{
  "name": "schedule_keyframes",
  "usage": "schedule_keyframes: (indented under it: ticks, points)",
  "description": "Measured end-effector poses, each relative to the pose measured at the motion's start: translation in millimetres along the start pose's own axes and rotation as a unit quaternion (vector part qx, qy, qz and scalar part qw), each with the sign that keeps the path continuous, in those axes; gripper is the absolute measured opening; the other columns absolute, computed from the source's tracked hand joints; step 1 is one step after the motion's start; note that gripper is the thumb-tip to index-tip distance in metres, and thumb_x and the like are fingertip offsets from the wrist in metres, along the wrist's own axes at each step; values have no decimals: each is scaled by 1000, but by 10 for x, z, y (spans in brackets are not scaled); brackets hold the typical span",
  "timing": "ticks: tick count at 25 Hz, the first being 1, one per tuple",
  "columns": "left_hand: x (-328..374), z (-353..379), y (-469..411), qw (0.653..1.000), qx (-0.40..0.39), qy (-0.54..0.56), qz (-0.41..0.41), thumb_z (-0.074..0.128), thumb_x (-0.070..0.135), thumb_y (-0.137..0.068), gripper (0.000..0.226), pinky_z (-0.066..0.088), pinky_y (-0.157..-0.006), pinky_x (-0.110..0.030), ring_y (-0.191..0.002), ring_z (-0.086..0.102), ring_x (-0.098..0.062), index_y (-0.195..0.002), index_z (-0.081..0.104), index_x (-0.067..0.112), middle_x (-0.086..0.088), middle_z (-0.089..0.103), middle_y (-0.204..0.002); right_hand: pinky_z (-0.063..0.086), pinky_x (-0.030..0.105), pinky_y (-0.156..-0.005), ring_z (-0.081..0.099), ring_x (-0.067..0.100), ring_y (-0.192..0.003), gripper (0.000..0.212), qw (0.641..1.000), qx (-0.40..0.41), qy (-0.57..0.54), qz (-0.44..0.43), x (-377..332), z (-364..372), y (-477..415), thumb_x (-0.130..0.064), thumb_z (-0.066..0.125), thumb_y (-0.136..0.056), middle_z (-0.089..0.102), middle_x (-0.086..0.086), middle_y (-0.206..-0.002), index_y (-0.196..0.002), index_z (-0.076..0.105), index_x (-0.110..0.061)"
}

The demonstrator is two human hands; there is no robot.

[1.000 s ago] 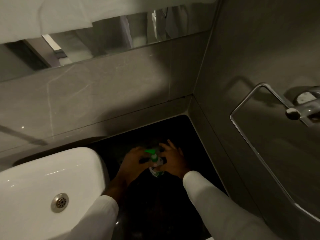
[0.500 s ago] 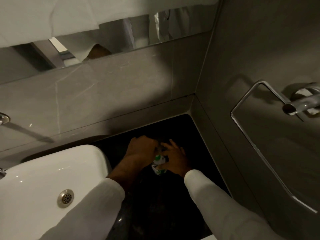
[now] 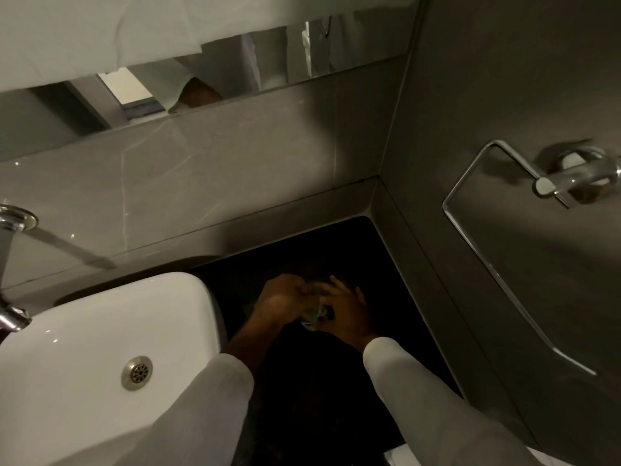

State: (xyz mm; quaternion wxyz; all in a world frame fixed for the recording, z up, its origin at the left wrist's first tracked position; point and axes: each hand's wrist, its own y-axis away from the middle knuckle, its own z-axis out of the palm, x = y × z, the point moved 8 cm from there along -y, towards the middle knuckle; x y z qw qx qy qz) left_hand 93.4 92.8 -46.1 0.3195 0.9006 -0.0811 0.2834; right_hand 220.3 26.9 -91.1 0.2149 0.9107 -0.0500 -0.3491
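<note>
A small bottle [image 3: 314, 316] with a green and white label stands on the black counter [image 3: 302, 381] in the corner to the right of the basin. My left hand [image 3: 284, 299] is curled over its top, which is hidden under the fingers. My right hand [image 3: 346, 311] wraps around the bottle's right side, fingers spread against it. Only a sliver of the label shows between the two hands. Both arms wear white sleeves.
A white basin [image 3: 100, 348] with a metal drain [image 3: 137, 372] lies at the left, a chrome tap [image 3: 10, 264] at its far edge. Grey tiled walls close the corner. A chrome towel ring [image 3: 504, 250] hangs on the right wall. A mirror strip [image 3: 235, 79] runs above.
My left hand moved from the bottle's side onto its top, covering the green cap seen earlier. My right hand stayed on the bottle. The camera shifted slightly, bringing the tap into view.
</note>
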Motion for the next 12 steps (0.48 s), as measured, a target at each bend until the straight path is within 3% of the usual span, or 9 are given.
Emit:
schedule_keyframes:
  ticks: [3, 7, 10, 12]
  points:
    - [-43, 77, 96, 999, 3, 37, 13, 83, 54, -66, 17, 39, -43, -1, -50, 62, 13, -60, 69, 47, 30, 66, -55, 3, 58, -130, 13, 13, -164, 66, 1000, 11, 9, 7, 6, 24, 68, -47, 78, -82, 38, -18, -166, -144, 59, -37]
    - [-93, 134, 213, 997, 46, 41, 44, 75, 71, -66, 29, 44, -49, -7, -59, 66, 8, -70, 69, 42, 27, 70, -67, 5, 58, -130, 17, 16, -164, 61, 1000, 22, -2, 6, -22, 61, 104, -47, 76, -84, 41, -15, -165, -142, 62, -36]
    - [-133, 53, 386, 993, 103, 38, 49, 57, 85, -73, 45, 60, -68, -31, -65, 68, 2, -78, 70, 42, 17, 72, -70, 9, 58, -130, 14, 20, -165, 90, 1000, -19, 18, 16, -5, 33, 153, -43, 81, -82, 26, -6, -172, -160, 37, -32]
    - [-166, -71, 503, 987, 148, 1, 65, 42, 91, -75, 58, 58, -85, -43, -86, 72, -5, -89, 69, 42, 17, 76, -85, 16, 55, -131, 12, 22, -165, 110, 1000, -22, 21, 3, -64, -128, 277, -38, 83, -81, 13, -2, -176, -167, 15, -31]
